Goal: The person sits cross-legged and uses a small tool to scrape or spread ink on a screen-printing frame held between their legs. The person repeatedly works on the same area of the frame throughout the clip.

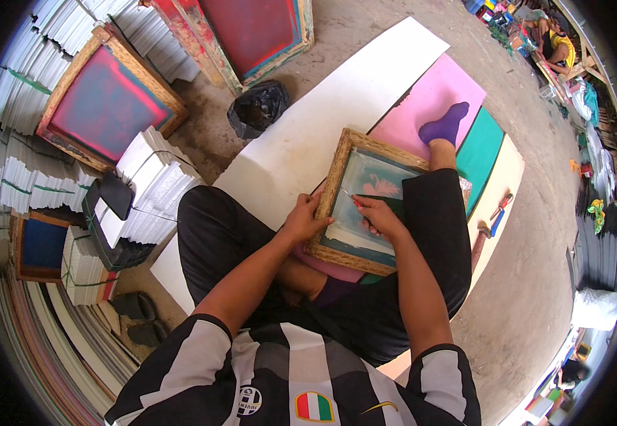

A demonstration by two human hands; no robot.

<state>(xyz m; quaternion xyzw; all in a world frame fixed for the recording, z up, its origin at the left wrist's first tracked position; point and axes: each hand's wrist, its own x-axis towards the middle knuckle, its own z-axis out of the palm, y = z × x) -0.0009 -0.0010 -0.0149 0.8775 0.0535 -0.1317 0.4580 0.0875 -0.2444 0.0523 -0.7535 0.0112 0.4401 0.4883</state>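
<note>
A wooden screen-printing frame [333, 188] rests tilted on my lap between my bent legs. Its blue-grey mesh [358, 231] carries a pale pink leaf-like or flower-like shape [379, 186]. My left hand [304, 221] grips the frame's left side, thumb on the near face and fingers around the outer edge. Over the mesh, my right hand [381, 216] pinches a small red-handled tool [355, 201] with a thin metal tip. That tip points up and left, close to the mesh near the frame's left side; whether it touches I cannot tell. Its exact kind is unclear.
White, pink, green and cream sheets [340, 78] lie beneath me. Red-and-blue pliers [500, 213] and a hammer [478, 245] are at right. A black plastic bag [259, 106], another screen frame [109, 103] and tied white stacks [156, 170] stand left. A person [560, 48] sits far right.
</note>
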